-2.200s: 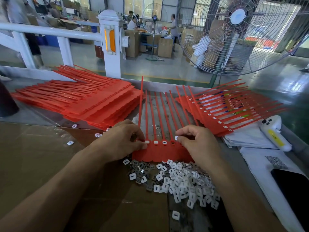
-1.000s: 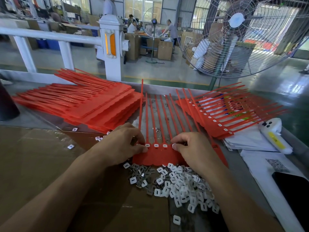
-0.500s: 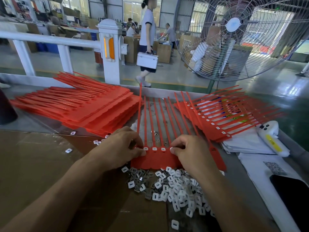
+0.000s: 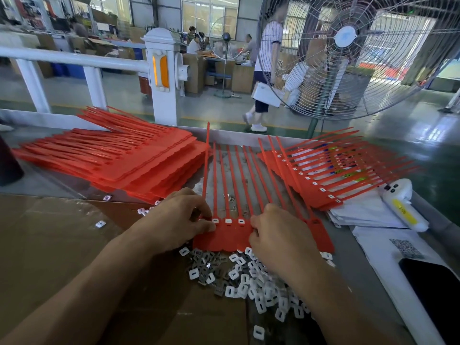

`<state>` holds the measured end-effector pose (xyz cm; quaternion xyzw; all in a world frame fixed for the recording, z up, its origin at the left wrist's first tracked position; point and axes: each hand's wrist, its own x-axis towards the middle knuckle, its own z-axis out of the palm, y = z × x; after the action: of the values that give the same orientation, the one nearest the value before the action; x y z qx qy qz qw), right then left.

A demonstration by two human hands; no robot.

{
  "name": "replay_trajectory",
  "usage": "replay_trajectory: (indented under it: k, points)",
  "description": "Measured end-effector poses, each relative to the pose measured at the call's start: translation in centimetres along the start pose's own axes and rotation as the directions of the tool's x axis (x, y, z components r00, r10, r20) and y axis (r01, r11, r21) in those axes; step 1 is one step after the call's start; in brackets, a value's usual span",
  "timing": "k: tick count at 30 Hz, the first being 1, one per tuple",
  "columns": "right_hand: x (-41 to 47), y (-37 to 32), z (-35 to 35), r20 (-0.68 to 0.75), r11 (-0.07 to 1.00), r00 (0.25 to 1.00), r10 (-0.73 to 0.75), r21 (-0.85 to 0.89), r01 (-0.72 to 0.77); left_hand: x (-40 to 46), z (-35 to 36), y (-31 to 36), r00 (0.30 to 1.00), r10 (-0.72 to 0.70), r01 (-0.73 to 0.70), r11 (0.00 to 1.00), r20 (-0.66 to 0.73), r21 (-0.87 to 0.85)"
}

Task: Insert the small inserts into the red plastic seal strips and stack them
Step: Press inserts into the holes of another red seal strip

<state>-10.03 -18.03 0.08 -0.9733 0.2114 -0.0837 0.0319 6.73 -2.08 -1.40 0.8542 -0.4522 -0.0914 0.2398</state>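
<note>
Red seal strip sheet flat on the desk, tails pointing away, three white inserts seated in its heads. Loose pile of white and grey inserts just nearer. Stack of red sheets at left, fanned sheets with inserts at right.

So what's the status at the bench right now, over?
Left hand and right hand both pressing on the red seal strip. Three white inserts seated. Loose inserts piled in front. Nothing blocking.
</note>
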Motion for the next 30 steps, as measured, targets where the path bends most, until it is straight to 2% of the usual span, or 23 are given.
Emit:
replay_trajectory:
  k: [7,13,22,25,30]
  points:
    - [-0.4,0.2,-0.9,0.068,1.0,0.998,-0.013,0.029,0.011,0.0,0.0,0.0,1.0,0.002,-0.002,1.0,-0.005,0.002]
    - [-0.5,0.7,-1.0,0.017,0.992,1.0,-0.003,0.125,0.001,0.0,0.0,-0.2,1.0,0.004,-0.004,1.0,-0.01,-0.019]
    - [-0.4,0.5,-0.8,-0.003,0.998,0.999,-0.051,0.039,0.051,0.2,0.2,-0.3,1.0,-0.013,0.013,1.0,-0.003,-0.022]
    - [-0.1,1.5,-0.8,0.039,0.992,0.997,-0.063,0.115,0.059,0.1,0.1,-0.1,1.0,-0.006,0.006,1.0,-0.006,-0.02]
    - [0.1,4.1,-1.6,0.135,0.911,0.986,-0.101,0.411,0.037,0.2,0.0,-0.1,1.0,0.005,-0.006,0.999,-0.02,-0.033]
